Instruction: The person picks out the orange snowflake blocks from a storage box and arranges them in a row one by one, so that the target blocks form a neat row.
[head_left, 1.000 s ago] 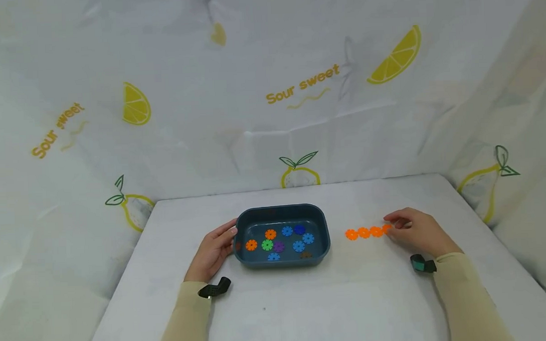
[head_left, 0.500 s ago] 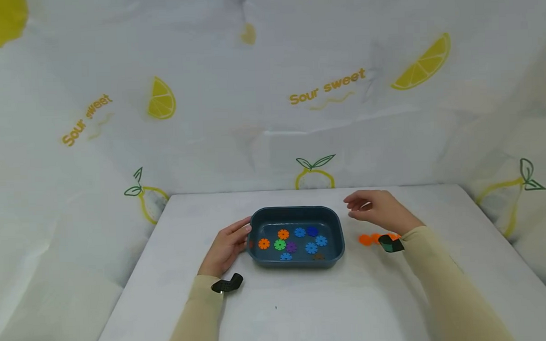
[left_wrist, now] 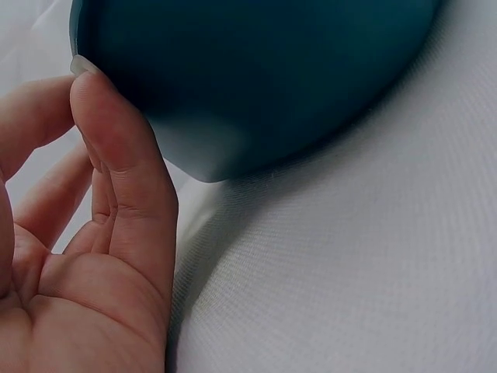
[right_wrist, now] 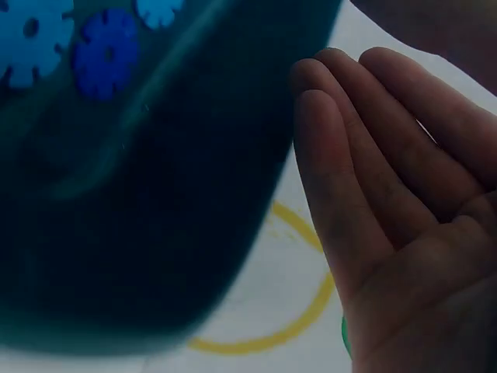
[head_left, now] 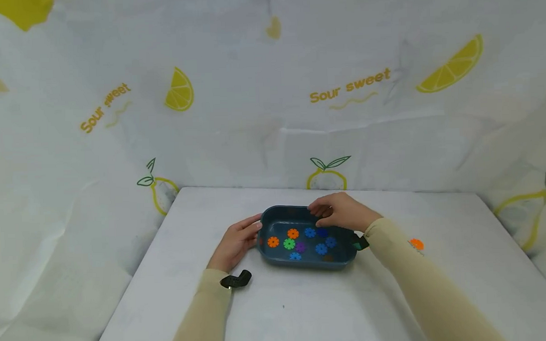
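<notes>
A dark blue-green tray (head_left: 299, 263) holds several notched plastic discs, among them orange discs (head_left: 273, 241), a green disc (head_left: 289, 243), a purple disc (head_left: 300, 247) and light blue discs (head_left: 321, 249). At the tray's left end, my left hand (head_left: 235, 243) pinches the rim between thumb and fingers; the left wrist view shows the thumb (left_wrist: 116, 132) against the wall. My right hand (head_left: 342, 211) is over the tray's far right part, fingers bent slightly and nothing visible in them. Close to those fingers, a dark blue disc (right_wrist: 106, 54) lies inside the tray.
An orange disc (head_left: 416, 244) shows on the white table (head_left: 318, 309) past the right sleeve (head_left: 407, 271), which hides whatever lies beside it. Behind the table hangs a white cloth (head_left: 236, 141) printed with lemons.
My right hand has left the row of orange discs on the right and moved left to over the tray. The left hand stays at the tray's rim. The head view has shifted slightly.
</notes>
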{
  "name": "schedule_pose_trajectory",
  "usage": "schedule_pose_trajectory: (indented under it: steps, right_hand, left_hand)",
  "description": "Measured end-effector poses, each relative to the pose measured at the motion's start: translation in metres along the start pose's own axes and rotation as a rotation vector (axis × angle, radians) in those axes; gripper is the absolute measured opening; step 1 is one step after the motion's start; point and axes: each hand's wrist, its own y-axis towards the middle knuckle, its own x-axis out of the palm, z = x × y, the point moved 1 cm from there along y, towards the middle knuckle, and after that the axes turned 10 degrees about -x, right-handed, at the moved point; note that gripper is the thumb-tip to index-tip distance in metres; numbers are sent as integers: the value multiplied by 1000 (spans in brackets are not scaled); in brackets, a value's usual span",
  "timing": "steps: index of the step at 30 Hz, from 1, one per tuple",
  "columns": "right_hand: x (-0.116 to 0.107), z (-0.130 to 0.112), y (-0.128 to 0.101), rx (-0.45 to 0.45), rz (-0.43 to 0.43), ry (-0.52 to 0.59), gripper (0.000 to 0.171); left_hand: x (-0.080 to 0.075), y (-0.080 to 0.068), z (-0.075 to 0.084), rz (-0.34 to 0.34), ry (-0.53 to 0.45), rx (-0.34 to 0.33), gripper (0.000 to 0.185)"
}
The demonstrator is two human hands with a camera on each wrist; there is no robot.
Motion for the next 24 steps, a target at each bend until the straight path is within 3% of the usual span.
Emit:
schedule_pose_trajectory:
  steps: [7, 24]
  right_hand:
    - [29, -5, 23, -6, -120, -71, 38]
    - [60, -16, 53, -15, -218, -345, 36]
  left_hand:
    - [0, -1, -2, -8, 3, -8, 49]
    - [-1, 1, 3, 2, 18, -5, 49]
